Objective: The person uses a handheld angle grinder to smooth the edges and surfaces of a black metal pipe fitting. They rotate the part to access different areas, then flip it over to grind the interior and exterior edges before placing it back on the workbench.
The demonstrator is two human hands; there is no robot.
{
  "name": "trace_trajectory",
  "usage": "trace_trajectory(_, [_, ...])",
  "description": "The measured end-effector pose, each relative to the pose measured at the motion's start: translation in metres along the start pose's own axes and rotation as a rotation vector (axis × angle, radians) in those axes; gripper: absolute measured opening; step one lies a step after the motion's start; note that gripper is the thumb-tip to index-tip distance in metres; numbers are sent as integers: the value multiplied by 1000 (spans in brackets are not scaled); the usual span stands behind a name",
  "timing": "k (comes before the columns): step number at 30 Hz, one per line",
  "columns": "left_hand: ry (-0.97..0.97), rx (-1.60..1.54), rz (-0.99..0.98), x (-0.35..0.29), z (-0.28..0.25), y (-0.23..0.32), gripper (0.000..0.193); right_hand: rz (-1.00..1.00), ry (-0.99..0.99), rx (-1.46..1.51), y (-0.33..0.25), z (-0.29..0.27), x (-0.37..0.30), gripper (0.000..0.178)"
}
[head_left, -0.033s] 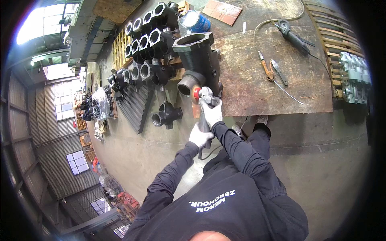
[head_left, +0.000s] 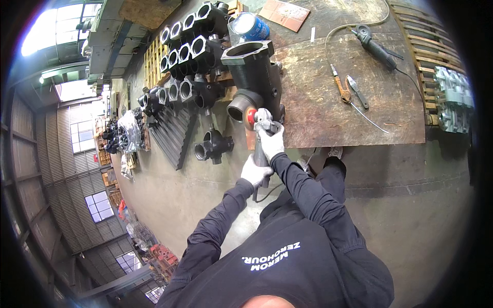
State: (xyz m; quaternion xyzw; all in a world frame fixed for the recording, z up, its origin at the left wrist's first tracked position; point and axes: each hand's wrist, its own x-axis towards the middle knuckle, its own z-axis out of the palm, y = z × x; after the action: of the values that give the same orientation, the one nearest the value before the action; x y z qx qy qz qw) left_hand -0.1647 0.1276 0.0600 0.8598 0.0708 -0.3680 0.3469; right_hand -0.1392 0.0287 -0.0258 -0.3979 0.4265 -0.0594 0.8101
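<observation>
Both my hands, in white gloves, hold one angle grinder [head_left: 261,149] with a red disc [head_left: 251,116]. My left hand [head_left: 255,172] is wrapped round the rear of its body. My right hand [head_left: 272,142] grips it close to the silver head. The disc's edge lies against the side outlet of a large dark cast-metal pipe body [head_left: 250,77], which stands on the near left corner of the wooden work table [head_left: 313,118]. Whether the disc spins I cannot tell. A black cord runs from the grinder's rear past my legs.
A second grinder [head_left: 375,49], an orange-handled air tool [head_left: 340,87] with a hose and a knife-like hand tool [head_left: 358,93] lie on the table. Behind the casting stands a blue can [head_left: 250,26]. Several dark castings [head_left: 187,56] line the left; one casting [head_left: 213,146] is on the floor.
Almost nothing differs. The grinder and both hands have shifted very slightly, with the disc still at the casting's side outlet.
</observation>
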Motion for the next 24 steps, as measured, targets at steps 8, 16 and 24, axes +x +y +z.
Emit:
trace_trajectory(8, [14,40,-51,-4,7,-6,68,108,-5,9,5,-7,-5,85])
trace_trajectory(16, [21,56,11,13,0,4,58,49,-43,17,-14,2,10,85])
trace_trajectory(24, [14,-37,-70,-1,10,16,65,29,-16,24,-5,-1,12,79])
